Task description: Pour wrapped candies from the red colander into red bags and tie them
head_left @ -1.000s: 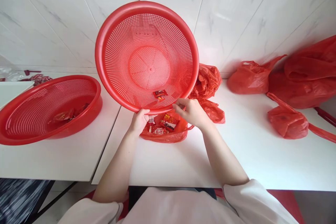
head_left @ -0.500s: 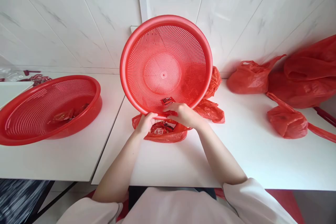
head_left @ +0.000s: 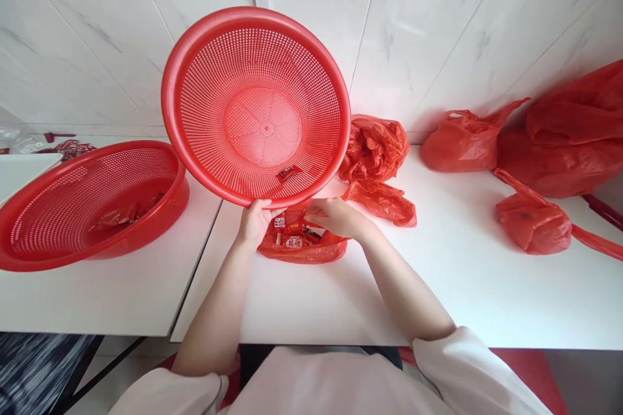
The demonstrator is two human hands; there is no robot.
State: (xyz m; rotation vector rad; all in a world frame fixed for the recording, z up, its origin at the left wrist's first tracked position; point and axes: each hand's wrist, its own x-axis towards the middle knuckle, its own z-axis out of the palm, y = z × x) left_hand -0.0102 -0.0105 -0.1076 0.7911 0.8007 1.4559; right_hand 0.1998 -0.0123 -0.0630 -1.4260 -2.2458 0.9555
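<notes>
A red perforated plastic basket (head_left: pixel 265 126) is tipped up on its side with its mouth toward me. My left hand (head_left: pixel 256 224) grips its lower rim. One small red packet (head_left: pixel 289 174) lies inside, low on the wall. Below the rim, an open red plastic bag (head_left: pixel 311 253) sits on the table, holding several small red packets (head_left: pixel 294 242), some with white print. My right hand (head_left: pixel 333 217) is over the bag's right side, fingers bent together at its mouth. What those fingertips hold, if anything, is hidden.
A second red basket (head_left: pixel 141 240) with a few packets stands at the left, beside a white tray (head_left: pixel 24 172). Crumpled red bags (head_left: pixel 374 149) lie right of the tipped basket. Filled red bags (head_left: pixel 460 142) stand farther right. A tiled wall (head_left: pixel 413 32) closes off the back.
The tipped basket has shifted left and up toward me, uncovering more of the bag and the crumpled bags. My right hand has left the basket's inside for the bag's mouth.
</notes>
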